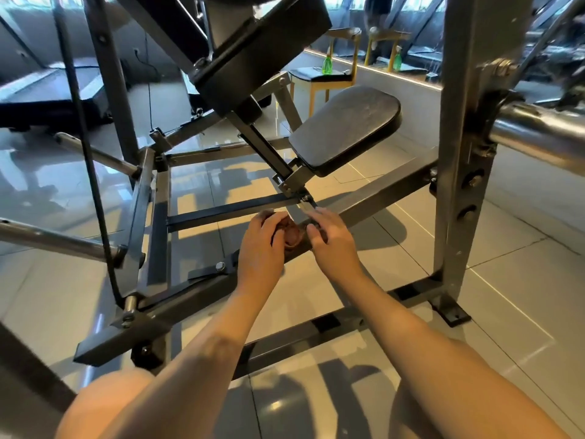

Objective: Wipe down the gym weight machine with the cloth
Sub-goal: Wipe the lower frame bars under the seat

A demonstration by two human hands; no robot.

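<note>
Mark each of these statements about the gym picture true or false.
1. The left hand grips a bunched cloth against a low frame bar of the machine. True.
2. The right hand holds a spray bottle. False: it holds no bottle and lies on the same bar, right beside the cloth.
3. The black seat pad sits above and beyond both hands. True.
4. The green bottle lies on the floor by the person's knee. False: it stands upright on a stool in the background.
</note>
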